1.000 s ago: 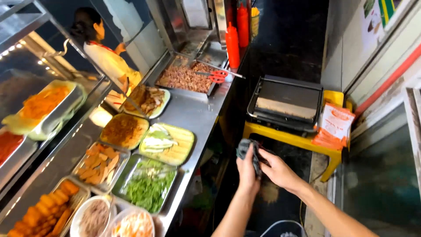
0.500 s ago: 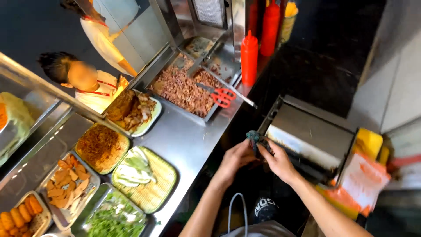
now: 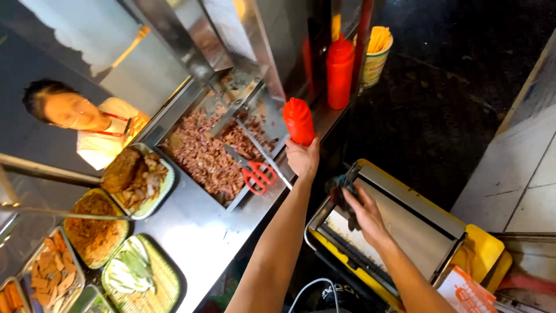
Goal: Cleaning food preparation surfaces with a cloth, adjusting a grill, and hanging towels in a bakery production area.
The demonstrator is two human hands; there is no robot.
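Note:
My left hand is closed around the base of a red squeeze bottle, held up above the edge of the steel counter. My right hand grips a dark cloth at the handle of the open press grill, which sits on a yellow stand. Red-handled scissors and metal tongs lie on the tray of chopped meat just left of my left hand.
Another red bottle and a yellow cup of sticks stand at the counter's far end. Trays of meat, fried bits, sliced greens and orange pieces line the counter. A person stands behind the glass.
My left hand left the cloth at the grill handle, reached to the counter and took the red squeeze bottle. The right hand stays on the cloth; the view moved closer.

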